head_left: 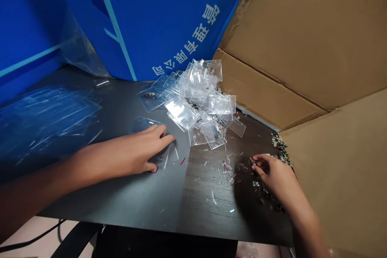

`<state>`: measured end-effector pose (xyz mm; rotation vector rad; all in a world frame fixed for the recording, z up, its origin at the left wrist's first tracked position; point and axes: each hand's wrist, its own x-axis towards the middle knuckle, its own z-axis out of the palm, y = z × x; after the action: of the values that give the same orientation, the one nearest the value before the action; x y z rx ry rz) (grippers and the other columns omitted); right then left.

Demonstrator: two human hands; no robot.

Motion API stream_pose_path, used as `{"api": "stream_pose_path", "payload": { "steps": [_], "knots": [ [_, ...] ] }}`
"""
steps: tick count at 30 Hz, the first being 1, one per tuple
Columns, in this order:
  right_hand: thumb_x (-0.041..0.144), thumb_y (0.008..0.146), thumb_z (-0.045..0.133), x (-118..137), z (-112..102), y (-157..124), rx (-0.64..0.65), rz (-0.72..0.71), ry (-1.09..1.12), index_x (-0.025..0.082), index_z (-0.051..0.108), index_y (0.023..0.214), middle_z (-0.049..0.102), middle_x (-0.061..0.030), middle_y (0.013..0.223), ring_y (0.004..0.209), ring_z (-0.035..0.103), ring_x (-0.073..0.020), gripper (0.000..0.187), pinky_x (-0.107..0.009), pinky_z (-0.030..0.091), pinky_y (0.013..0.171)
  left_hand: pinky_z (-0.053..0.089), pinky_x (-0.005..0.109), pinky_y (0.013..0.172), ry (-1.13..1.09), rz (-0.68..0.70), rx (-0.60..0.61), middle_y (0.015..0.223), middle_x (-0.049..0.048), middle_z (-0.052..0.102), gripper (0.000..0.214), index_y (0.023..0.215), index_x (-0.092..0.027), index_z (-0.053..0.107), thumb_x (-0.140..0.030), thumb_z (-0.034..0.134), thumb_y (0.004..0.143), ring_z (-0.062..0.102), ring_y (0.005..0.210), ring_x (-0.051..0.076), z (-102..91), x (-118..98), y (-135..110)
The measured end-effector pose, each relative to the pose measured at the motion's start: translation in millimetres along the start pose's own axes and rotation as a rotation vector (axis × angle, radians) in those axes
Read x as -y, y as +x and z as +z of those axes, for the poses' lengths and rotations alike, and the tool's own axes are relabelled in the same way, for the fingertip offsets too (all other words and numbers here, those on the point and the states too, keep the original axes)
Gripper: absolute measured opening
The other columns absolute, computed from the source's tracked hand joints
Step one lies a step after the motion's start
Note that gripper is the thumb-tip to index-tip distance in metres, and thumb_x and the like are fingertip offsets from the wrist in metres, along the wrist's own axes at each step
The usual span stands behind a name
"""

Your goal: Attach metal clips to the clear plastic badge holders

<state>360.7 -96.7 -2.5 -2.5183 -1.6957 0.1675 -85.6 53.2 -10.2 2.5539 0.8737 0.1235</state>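
My left hand (139,151) rests palm down on clear plastic badge holders (167,157) lying on the grey part of the table. Its thumb and index finger are apart, and the other fingers are partly curled and hidden from me. At the right, my right hand (276,173) pinches a small metal badge clip (252,161) between thumb and fingertips. A pile of metal clips (278,142) lies around and behind that hand, partly covered by it. Ahead, between the hands, stands a loose heap of clear badge holders (196,100), some with clips attached.
More clear holders (51,117) are spread at the left, smeared by blur. Small plastic scraps (228,171) and red bits litter the dark wood-grain table (199,209). A blue printed panel (157,16) rises behind, with cardboard (302,36) along the right.
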Motion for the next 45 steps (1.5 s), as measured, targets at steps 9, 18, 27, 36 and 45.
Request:
{"api": "stream_pose_path", "payload": {
  "steps": [9, 18, 27, 36, 45],
  "knots": [
    [0.032, 0.099, 0.052, 38.3, -23.4, -3.9, -0.323, -0.109, 0.22, 0.018, 0.08, 0.132, 0.083, -0.0161, 0.107, 0.095, 0.078, -0.0335, 0.046, -0.048, 0.06, 0.088, 0.045, 0.041, 0.097, -0.031, 0.018, -0.006, 0.142, 0.0093, 0.062, 0.063, 0.148, -0.033, 0.066, -0.024, 0.086, 0.089, 0.059, 0.122, 0.035, -6.3, -22.7, 8.9],
    [0.032, 0.111, 0.052, 157.3, 4.4, -9.4, 0.285, -0.391, 1.056, 0.025, 0.081, 0.115, 0.061, 0.0001, 0.081, 0.072, 0.053, -0.0184, 0.03, -0.031, 0.045, 0.068, 0.046, 0.042, 0.106, -0.348, 0.213, -0.152, 0.107, 0.007, 0.072, 0.034, 0.099, -0.024, 0.078, -0.014, 0.046, 0.109, 0.064, 0.106, 0.026, -25.6, -62.6, 27.9],
    [0.056, 0.1, 0.079, 146.9, 3.8, -9.0, 0.376, -0.461, 1.192, 0.027, 0.081, 0.117, 0.047, 0.0056, 0.071, 0.067, 0.044, -0.0158, 0.033, -0.029, 0.038, 0.063, 0.057, 0.044, 0.111, -0.848, 0.19, -0.062, 0.125, 0.0123, 0.072, 0.039, 0.067, -0.019, 0.064, -0.025, 0.064, 0.106, 0.066, 0.129, 0.029, -24.4, -62.0, 28.3],
    [0.042, 0.106, 0.071, 152.6, 19.3, -18.7, 0.187, -0.358, 1.15, 0.022, 0.081, 0.091, 0.047, 0.0057, 0.061, 0.055, 0.035, -0.0123, 0.027, -0.03, 0.028, 0.054, 0.06, 0.035, 0.087, -1.069, -0.184, -0.547, 0.12, 0.0062, 0.07, 0.03, 0.133, -0.025, 0.063, -0.048, 0.057, 0.115, 0.07, 0.09, 0.018, 4.8, -79.0, 36.8],
    [0.035, 0.106, 0.073, 157.4, 20.3, -38.9, 0.239, -0.607, 1.068, 0.024, 0.074, 0.128, 0.051, 0.0072, 0.072, 0.059, 0.044, -0.0127, 0.025, -0.03, 0.041, 0.061, 0.05, 0.031, 0.082, -1.259, -0.245, -0.158, 0.099, 0.0, 0.059, 0.037, 0.106, -0.022, 0.056, -0.046, 0.082, 0.094, 0.06, 0.092, 0.017, 24.1, -91.4, 28.5]
  ]
}}
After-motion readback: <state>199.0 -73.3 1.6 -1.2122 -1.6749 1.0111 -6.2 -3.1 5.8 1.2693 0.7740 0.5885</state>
